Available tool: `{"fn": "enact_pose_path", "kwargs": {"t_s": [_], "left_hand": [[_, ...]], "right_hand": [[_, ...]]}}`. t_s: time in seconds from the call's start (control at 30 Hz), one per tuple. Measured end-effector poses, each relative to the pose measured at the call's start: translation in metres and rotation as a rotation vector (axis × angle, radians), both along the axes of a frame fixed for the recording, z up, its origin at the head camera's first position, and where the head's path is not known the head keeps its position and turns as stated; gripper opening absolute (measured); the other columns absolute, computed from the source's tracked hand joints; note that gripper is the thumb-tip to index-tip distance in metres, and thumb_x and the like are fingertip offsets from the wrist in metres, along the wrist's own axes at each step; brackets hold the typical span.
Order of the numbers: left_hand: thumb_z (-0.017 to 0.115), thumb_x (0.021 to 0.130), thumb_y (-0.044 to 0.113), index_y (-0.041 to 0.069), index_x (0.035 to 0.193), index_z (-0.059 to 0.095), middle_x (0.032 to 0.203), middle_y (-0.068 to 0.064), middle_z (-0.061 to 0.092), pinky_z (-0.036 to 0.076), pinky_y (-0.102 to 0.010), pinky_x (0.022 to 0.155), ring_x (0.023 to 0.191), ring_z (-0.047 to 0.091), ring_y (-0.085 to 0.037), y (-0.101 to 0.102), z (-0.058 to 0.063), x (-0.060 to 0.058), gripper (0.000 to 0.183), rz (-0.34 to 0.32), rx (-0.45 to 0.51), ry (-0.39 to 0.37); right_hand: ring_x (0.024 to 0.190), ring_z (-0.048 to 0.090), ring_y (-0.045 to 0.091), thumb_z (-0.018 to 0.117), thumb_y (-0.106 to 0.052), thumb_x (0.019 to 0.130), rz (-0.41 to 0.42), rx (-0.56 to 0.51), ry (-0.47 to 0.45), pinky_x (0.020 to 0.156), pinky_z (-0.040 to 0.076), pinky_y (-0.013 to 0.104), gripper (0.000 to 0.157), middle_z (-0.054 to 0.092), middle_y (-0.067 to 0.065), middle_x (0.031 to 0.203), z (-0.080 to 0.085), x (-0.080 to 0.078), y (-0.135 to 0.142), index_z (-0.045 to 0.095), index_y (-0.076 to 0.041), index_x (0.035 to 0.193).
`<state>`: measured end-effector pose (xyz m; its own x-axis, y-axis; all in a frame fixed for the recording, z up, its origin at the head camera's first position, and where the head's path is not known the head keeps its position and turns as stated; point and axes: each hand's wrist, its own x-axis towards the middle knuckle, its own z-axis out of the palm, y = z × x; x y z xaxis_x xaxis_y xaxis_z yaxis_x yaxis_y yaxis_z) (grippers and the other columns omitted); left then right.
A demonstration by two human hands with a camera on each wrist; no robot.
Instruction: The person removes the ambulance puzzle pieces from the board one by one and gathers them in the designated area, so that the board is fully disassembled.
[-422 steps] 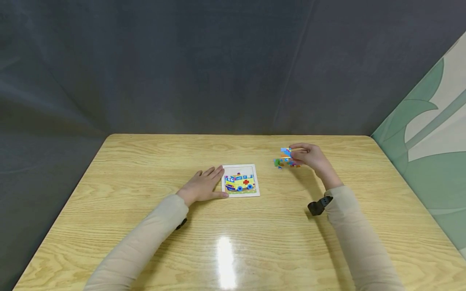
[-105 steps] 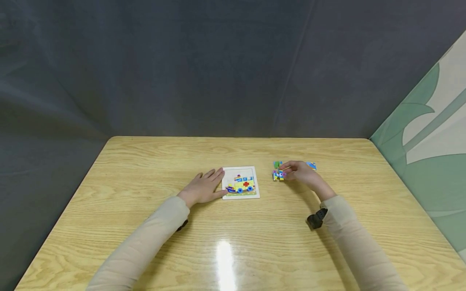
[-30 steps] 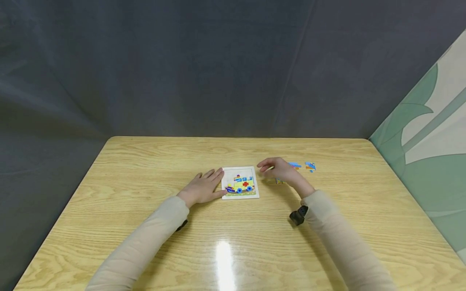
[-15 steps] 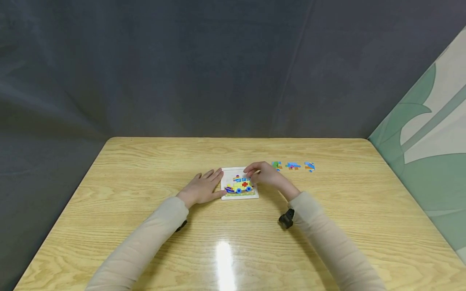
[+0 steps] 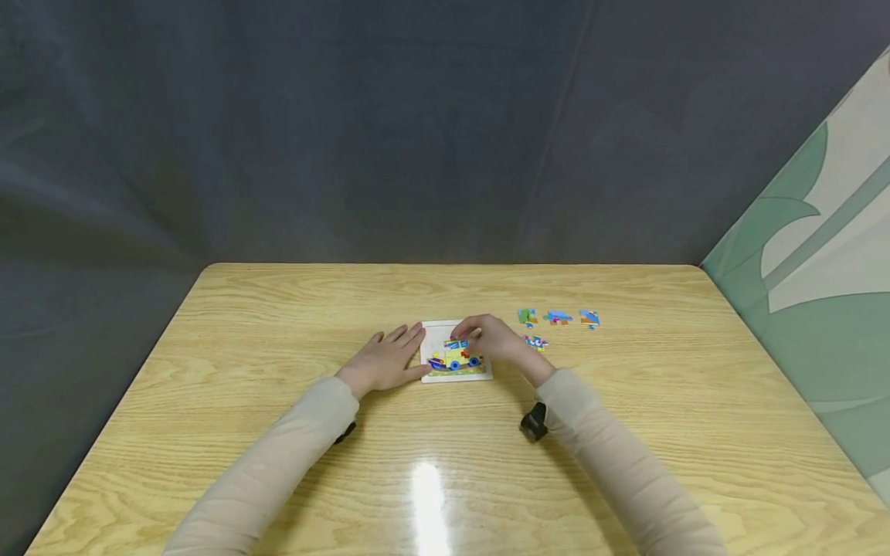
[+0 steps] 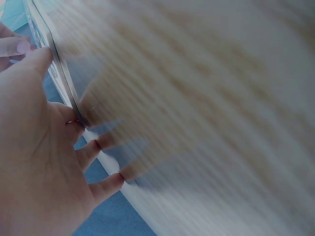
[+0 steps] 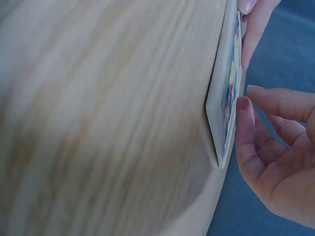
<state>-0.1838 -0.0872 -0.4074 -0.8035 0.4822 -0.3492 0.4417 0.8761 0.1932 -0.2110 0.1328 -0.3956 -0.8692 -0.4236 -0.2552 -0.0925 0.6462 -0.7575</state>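
Note:
In the head view, a white-framed jigsaw puzzle board (image 5: 455, 378) lies flat in mid-table. A yellow ambulance picture fills its lower part; its upper part shows pale, bare backing. My left hand (image 5: 385, 361) rests along its left edge, fingers spread and thumb at the lower corner. From the right, my right hand (image 5: 497, 342) reaches over the board, fingertips right at the top of the ambulance. In the right wrist view, the right hand (image 7: 280, 147) has thumb and index close together over the picture, and nothing shows between them.
Right of the board lie loose pieces: a green one (image 5: 526, 316), a blue-and-pink one (image 5: 558, 317), a blue-and-orange one (image 5: 589, 317) and one with eyes (image 5: 537, 343). The wooden table (image 5: 278, 309) ends at a dark curtain (image 5: 389, 131). A leaf-patterned panel (image 5: 834, 309) stands at right.
The eyes piece has left the board and now lies with the loose pieces, which are spread in a row. My right hand has moved left over the board. My left hand has stayed.

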Motion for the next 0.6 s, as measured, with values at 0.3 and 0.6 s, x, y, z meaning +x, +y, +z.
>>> {"fn": "enact_pose_path", "kwargs": {"t_s": [0.3,0.6], "left_hand": [[0.030,0.098,0.061,0.017,0.155,0.009,0.163,0.002,0.004,0.017,-0.055,0.120,0.151,0.012,-0.024,-0.0002,-0.0003,0.0005,0.076,-0.010,-0.004,0.004],[0.030,0.098,0.060,0.017,0.155,0.007,0.163,0.002,0.003,0.016,-0.054,0.120,0.151,0.011,-0.024,0.0001,0.0009,-0.0006,0.076,-0.011,-0.010,-0.004]], "right_hand": [[0.095,0.062,0.024,0.060,0.008,0.084,0.066,0.127,0.069,0.078,0.054,0.031,0.032,0.065,0.016,0.117,-0.0013,-0.0002,-0.0067,0.065,-0.001,0.115],[0.089,0.058,0.022,0.060,0.013,0.083,0.177,0.198,0.164,0.083,0.053,0.033,0.039,0.063,0.017,0.113,0.0004,-0.0022,-0.0083,0.063,0.001,0.120]]}}
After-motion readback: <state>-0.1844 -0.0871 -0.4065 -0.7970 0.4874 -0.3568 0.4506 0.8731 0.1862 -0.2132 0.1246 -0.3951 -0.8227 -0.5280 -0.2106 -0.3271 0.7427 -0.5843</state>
